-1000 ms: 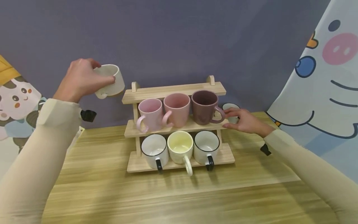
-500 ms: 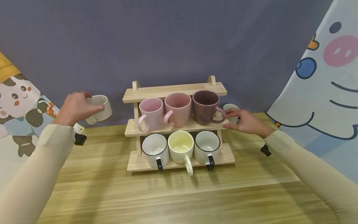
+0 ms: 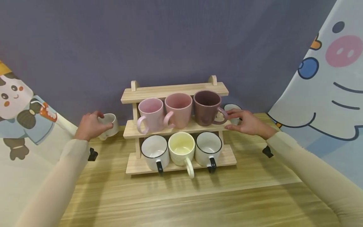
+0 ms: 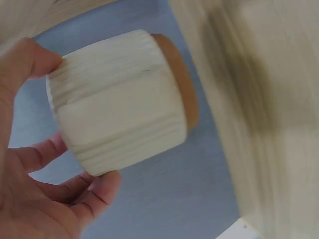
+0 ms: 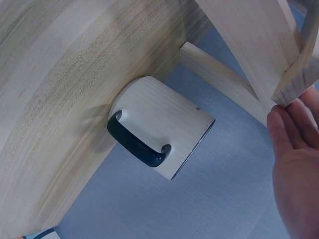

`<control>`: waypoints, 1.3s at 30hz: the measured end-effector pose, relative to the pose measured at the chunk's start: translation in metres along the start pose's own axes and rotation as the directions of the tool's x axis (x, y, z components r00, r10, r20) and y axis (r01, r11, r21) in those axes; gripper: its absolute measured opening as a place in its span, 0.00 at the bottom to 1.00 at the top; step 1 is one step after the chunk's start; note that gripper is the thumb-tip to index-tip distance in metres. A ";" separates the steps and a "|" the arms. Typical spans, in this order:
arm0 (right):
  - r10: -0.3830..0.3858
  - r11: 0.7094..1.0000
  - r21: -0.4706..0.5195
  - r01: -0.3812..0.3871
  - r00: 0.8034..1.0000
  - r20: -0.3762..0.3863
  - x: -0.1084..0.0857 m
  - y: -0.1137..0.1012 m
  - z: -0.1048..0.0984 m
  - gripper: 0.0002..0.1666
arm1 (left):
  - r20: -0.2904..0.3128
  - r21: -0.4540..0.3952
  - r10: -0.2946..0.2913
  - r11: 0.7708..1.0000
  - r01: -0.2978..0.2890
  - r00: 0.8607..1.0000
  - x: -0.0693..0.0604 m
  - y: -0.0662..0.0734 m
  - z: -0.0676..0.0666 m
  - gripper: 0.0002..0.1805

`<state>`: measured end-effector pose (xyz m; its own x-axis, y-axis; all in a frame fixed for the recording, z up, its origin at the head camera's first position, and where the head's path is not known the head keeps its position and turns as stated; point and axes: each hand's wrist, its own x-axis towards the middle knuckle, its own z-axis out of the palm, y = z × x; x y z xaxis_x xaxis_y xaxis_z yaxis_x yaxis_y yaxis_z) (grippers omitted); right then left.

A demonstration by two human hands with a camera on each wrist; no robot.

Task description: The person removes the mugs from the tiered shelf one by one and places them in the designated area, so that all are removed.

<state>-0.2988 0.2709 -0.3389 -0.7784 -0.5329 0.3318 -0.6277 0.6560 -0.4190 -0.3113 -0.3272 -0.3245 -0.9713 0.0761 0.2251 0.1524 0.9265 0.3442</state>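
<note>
My left hand (image 3: 92,126) grips a white cup (image 3: 112,121) by its rim, low at the left of a three-tier wooden shelf (image 3: 175,89). Seen from the left wrist, thumb and fingers of the hand (image 4: 55,199) pinch opposite sides of the cup (image 4: 122,104), whose base is orange-brown. My right hand (image 3: 248,124) holds the right end of the middle board. In the right wrist view the fingers of that hand (image 5: 299,159) meet the edge of the shelf (image 5: 289,79), partly hidden behind it. Nearby a white mug (image 5: 164,119) with a black handle stands untouched.
On the middle board stand a lilac mug (image 3: 151,115), a pink mug (image 3: 181,110) and a plum mug (image 3: 207,108). Below are two white mugs (image 3: 154,151) (image 3: 209,148) with black handles and a yellow mug (image 3: 181,149) between them. A grey-blue backdrop (image 3: 170,41) rises behind.
My left hand has lowered the white cup from above the shelf's height to near the table's back edge, lately moving a little right too. My right hand has stayed at the shelf.
</note>
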 end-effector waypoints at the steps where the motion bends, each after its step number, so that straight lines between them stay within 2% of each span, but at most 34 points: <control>1: 0.005 1.000 0.002 -0.005 1.000 -0.001 0.000 0.000 0.000 0.24 | 0.008 0.003 0.003 1.000 -0.003 1.000 0.000 -0.001 0.003 0.32; 8: 0.063 0.998 0.026 -0.063 0.998 0.014 0.000 -0.002 -0.001 0.24 | 0.037 0.011 -0.002 1.000 0.002 0.999 0.003 -0.010 0.025 0.30; 16: 0.040 0.999 0.021 -0.040 0.999 -0.005 0.000 -0.001 -0.001 0.22 | 0.048 0.007 0.007 1.000 -0.008 0.999 0.007 -0.010 0.042 0.29; 24: 0.067 0.997 0.024 -0.067 0.998 0.014 0.001 -0.002 -0.002 0.24 | 0.049 -0.011 -0.011 1.000 0.012 0.999 0.012 -0.006 0.050 0.29; 32: 0.036 0.999 0.028 -0.036 0.999 -0.004 0.001 0.000 0.000 0.23 | 0.033 -0.021 0.012 1.000 -0.011 0.999 0.020 -0.005 0.053 0.28; 39: 0.032 0.999 0.025 -0.032 0.999 0.004 0.001 0.000 0.000 0.23 | 0.078 -0.042 -0.007 0.999 0.010 0.997 0.023 -0.004 0.056 0.29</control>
<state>-0.3002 0.2703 -0.3387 -0.7983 -0.5137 0.3144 -0.6018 0.6594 -0.4506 -0.3443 -0.3090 -0.3718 -0.9836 0.0979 0.1513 0.1498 0.9109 0.3845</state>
